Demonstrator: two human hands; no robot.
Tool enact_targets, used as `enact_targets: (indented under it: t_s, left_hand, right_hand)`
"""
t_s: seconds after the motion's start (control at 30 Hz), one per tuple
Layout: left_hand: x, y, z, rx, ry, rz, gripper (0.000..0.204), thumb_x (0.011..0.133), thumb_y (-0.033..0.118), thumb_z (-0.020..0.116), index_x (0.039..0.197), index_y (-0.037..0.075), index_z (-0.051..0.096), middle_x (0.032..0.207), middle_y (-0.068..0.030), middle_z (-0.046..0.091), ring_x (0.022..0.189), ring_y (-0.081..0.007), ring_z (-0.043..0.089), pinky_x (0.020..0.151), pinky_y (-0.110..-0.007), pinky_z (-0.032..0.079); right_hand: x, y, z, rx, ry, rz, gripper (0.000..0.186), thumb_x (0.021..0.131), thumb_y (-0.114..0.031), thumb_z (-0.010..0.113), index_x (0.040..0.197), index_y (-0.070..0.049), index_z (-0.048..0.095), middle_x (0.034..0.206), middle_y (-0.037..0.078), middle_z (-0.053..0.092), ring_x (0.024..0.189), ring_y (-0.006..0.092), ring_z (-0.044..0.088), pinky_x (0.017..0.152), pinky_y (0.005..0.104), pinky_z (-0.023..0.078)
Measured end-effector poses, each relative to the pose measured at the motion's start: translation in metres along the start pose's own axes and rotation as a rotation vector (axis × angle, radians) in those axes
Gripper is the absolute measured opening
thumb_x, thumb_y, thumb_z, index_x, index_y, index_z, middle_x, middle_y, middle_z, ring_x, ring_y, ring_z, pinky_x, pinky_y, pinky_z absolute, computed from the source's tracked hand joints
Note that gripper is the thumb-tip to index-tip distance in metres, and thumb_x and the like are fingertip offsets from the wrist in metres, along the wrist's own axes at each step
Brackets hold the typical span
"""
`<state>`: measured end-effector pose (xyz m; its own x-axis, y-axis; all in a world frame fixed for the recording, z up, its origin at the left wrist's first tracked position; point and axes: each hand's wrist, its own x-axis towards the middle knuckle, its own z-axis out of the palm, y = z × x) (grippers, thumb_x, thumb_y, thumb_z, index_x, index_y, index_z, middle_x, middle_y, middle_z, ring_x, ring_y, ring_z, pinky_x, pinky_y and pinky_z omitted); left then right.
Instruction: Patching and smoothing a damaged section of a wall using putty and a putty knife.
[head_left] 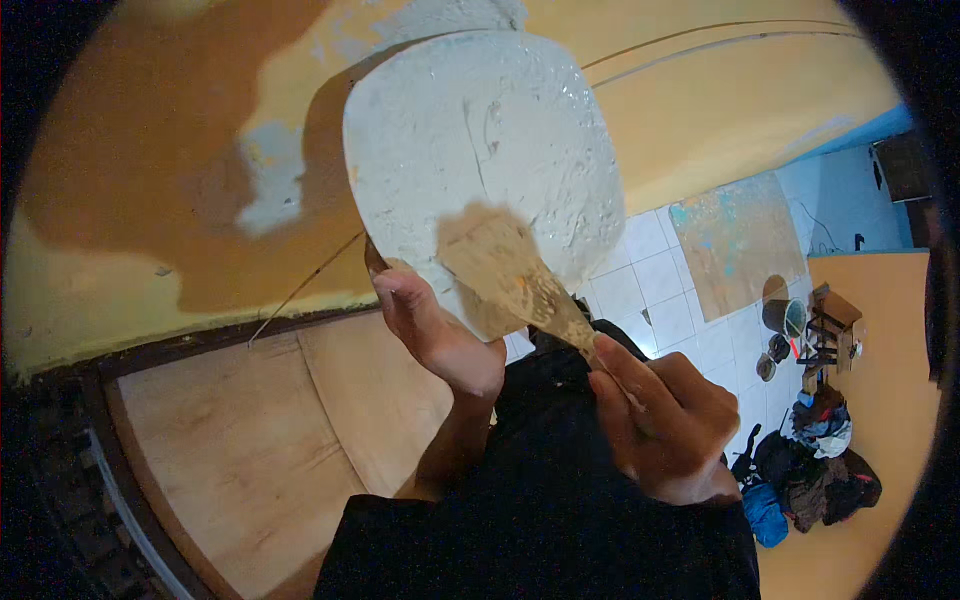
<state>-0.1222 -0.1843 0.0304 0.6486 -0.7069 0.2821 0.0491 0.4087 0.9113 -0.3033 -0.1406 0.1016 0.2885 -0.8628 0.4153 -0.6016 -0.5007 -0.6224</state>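
My left hand (440,335) holds a rounded-square plate (352,190) by its near edge, thumb up at the rim and the other fingers hidden below. A thick layer of wet white paste (500,130) covers the plate. In my right hand (670,415) is a flat, wide-bladed scraper (500,265), its narrow handle gripped between thumb and fingers. The tan, stained blade lies over the plate's near part; I cannot tell whether it touches the paste.
A yellow wall (225,110) with pale patches rises ahead. Brown-framed wooden panels (250,440) are at lower left. To the right, white floor tiles (670,310) hold a stained board (740,240), a bucket (785,315) and a pile of clothes and bags (810,470).
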Motion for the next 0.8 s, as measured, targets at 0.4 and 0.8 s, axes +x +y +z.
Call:
enact_targets:
  t_s: [0.4,0.8]
  left_hand:
    - [0.007,0.007,0.008,-0.086,0.107,-0.105,0.064,0.103,0.046,0.040,0.142,-0.005,0.036,0.144,-0.0165,0.042,0.131,-0.0257,0.042,0.111,-0.043,0.032]
    - [0.008,0.007,-0.007,-0.057,0.149,-0.125,0.066,0.102,0.050,0.040,0.143,-0.002,0.037,0.145,-0.0143,0.043,0.129,-0.0273,0.045,0.108,-0.045,0.037]
  right_hand:
    - [0.028,0.008,0.004,-0.005,0.057,-0.129,0.032,0.075,0.002,0.078,0.106,0.002,0.072,0.066,0.012,0.064,0.055,0.0161,0.061,0.044,0.0264,0.044]
    - [0.018,0.036,-0.017,-0.078,0.094,-0.077,0.027,0.076,0.000,0.076,0.102,0.000,0.073,0.069,0.011,0.066,0.058,0.0195,0.063,0.051,0.0293,0.047]
